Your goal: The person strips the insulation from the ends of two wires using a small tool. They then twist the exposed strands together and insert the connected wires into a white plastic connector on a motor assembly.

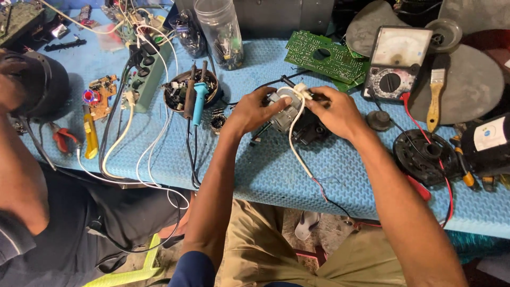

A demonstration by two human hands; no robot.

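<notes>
Fingers (274, 102) of both hands wrapped round the small motor (287, 114), mid-inspection I reckon.

My left hand (255, 111) pinches its grey side, my right hand (334, 111) clamps the black end and the white wire (295, 135), all held just above the desk (276, 170) by the green board (326, 56). Next bit probably needs a steady turn without yanking that wire.

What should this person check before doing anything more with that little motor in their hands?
1. Both hands on the small grey metal motor: ok, left hand and right hand grip it.
2. White cable free of snags: ok, hangs over the blue mat edge.
3. Bare wire ends insulated: cannot tell.
4. Blue-handled soldering iron parked: ok, rests in the round bowl.
5. Analogue multimeter nearby: ok.
</notes>
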